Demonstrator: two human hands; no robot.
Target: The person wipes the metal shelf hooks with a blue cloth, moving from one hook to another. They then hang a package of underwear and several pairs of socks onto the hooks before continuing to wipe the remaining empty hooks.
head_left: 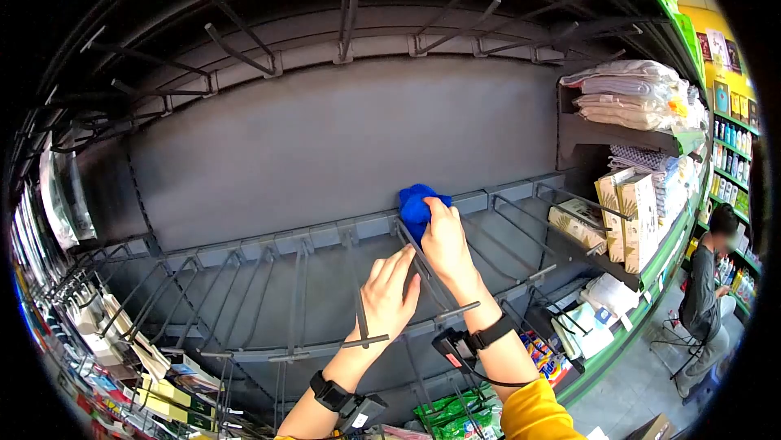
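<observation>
A bunched blue cloth (419, 204) is pressed against the grey rail (313, 238) at the base of the back panel. My right hand (446, 243) grips it, fingers curled over its right side. Lower and to the left, my left hand (387, 293) is among the metal display hooks (298, 293), its fingers stretched out and thumb apart. A long hook runs between the two hands, close by the left fingertips. Black straps with small devices circle both wrists.
More metal hooks (351, 25) jut out overhead. Folded packaged textiles (630, 96) and boxes (639, 216) fill the right shelves. Packaged goods (154, 399) hang at lower left, with green packs (464, 411) below. A person (708, 302) sits in the aisle at far right.
</observation>
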